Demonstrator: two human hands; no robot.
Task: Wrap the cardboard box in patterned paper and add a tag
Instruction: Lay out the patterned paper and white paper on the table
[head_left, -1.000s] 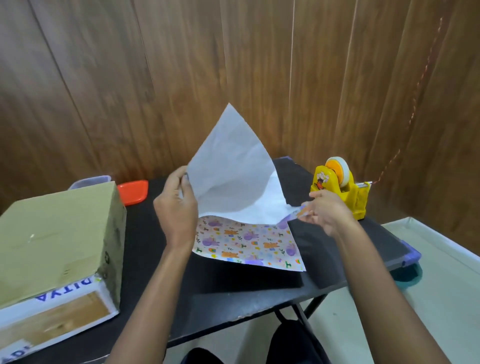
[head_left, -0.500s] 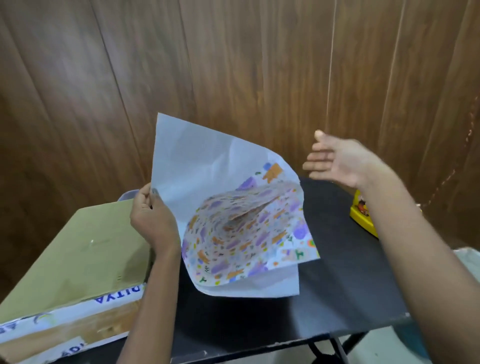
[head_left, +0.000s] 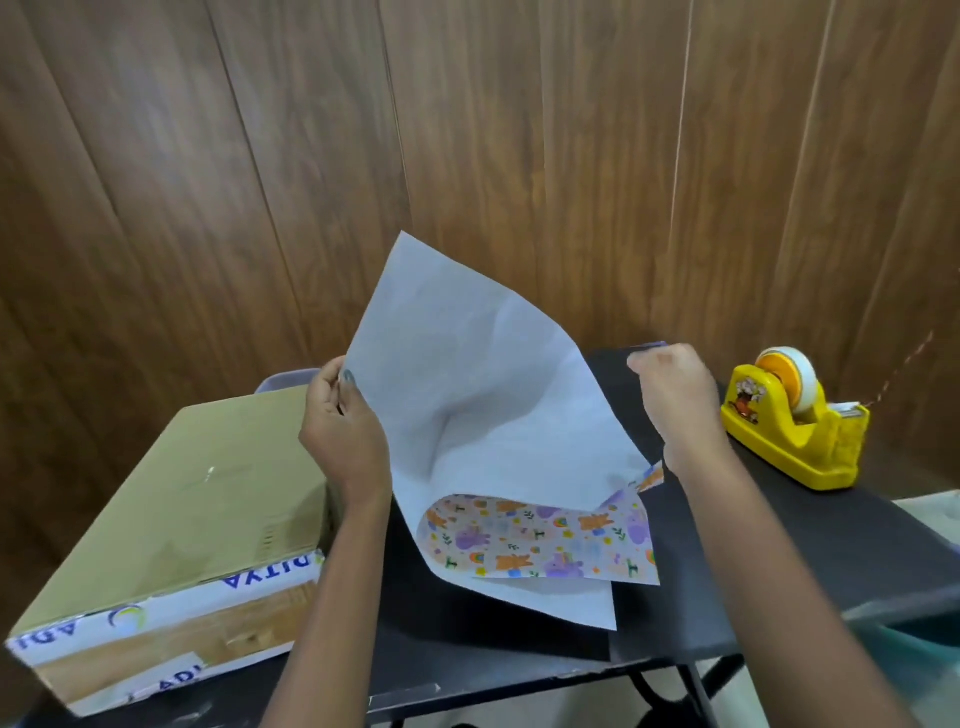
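Observation:
My left hand (head_left: 345, 431) grips the left edge of the wrapping paper (head_left: 488, 415) and holds it up off the black table (head_left: 519, 639). The white back of the sheet faces me. Its lower part curls over and shows the animal pattern (head_left: 540, 540). My right hand (head_left: 678, 402) hovers by the sheet's right edge with its fingers curled; its back faces me, so I cannot see whether it holds the paper. The cardboard box (head_left: 182, 499), with printed tape along its front, lies on the table to the left of my left hand.
A yellow tape dispenser (head_left: 789, 421) with a roll of tape stands at the table's right end. A container's rim (head_left: 283, 378) shows behind the box. A wooden panel wall closes the back. The table's front edge runs near my arms.
My right hand came down from an open, raised pose to the paper's right edge with curled fingers. The sheet swung so more of its white back faces me. My left hand kept its grip.

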